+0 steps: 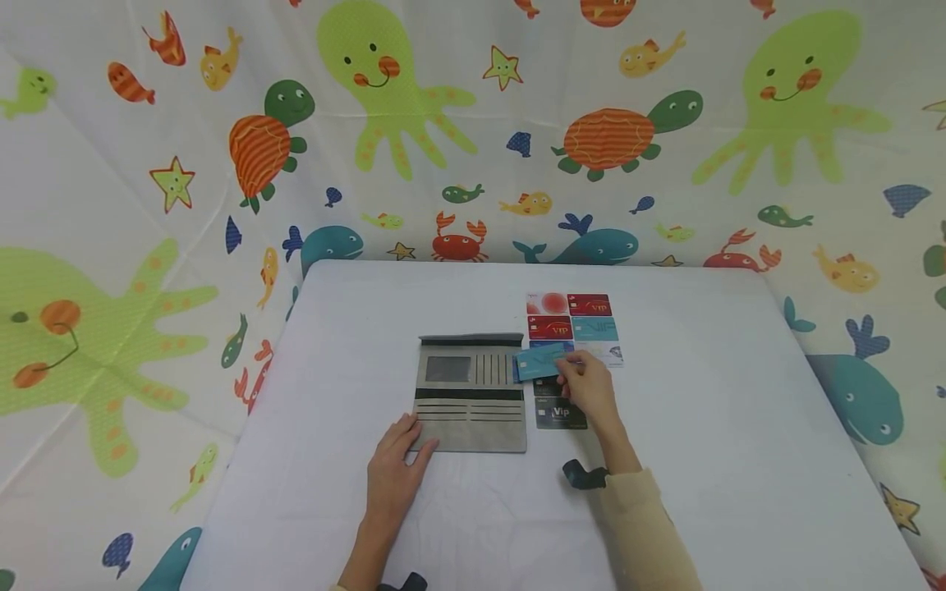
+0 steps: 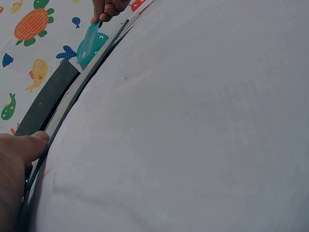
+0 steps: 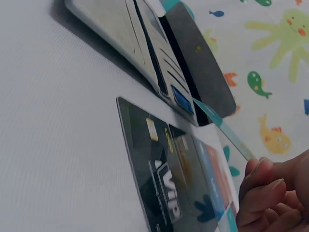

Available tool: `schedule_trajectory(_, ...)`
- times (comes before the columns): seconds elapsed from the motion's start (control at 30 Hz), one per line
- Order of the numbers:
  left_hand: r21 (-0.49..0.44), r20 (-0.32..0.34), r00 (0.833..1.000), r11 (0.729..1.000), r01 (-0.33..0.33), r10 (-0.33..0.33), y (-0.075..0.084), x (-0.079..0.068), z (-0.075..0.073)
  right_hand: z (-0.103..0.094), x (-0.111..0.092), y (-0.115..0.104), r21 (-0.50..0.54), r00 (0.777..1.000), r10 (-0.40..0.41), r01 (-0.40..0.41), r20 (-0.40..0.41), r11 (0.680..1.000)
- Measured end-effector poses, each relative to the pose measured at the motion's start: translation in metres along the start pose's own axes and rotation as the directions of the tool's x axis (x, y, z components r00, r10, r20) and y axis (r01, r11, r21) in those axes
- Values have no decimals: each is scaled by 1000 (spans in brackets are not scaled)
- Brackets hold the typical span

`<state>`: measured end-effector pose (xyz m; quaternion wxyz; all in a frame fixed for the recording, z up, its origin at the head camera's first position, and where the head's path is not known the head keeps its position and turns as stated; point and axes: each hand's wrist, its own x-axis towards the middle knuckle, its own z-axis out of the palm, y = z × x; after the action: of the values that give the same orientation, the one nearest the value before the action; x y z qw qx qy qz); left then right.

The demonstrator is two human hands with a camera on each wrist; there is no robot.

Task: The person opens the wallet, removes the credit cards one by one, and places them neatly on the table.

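Observation:
A grey wallet (image 1: 469, 437) lies unfolded flat on the white table, with several card slots and a clear window. At its lower left corner rests my left hand (image 1: 395, 472), the thumb on the near edge, as the left wrist view (image 2: 19, 157) also shows. Between thumb and fingers, my right hand (image 1: 589, 386) pinches a teal card (image 1: 539, 361) by its right end. The card's left end meets the wallet's upper right side, where a blue card (image 3: 181, 99) pokes out of a slot. Whether the teal card is inside a slot I cannot tell.
To the right of the wallet, several cards lie in two columns: red VIP cards (image 1: 590, 304), another teal card (image 1: 594, 329), a white card (image 1: 612, 353) and a black VIP card (image 1: 560, 414). Behind the table hangs a curtain (image 1: 458, 123) with sea animals.

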<state>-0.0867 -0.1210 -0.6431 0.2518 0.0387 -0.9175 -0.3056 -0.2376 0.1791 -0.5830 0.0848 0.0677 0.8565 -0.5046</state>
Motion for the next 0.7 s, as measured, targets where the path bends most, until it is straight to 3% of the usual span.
schedule_trajectory(0.47,-7,5,1000,1000,2,-2,0,0,0,-28,-12,30,131,986,61,-40,-157,991)
schedule_trajectory(0.7,-3,10,1000,1000,8,-8,1,1,-1,-47,-13,45,136,970,114,-85,-216,987)
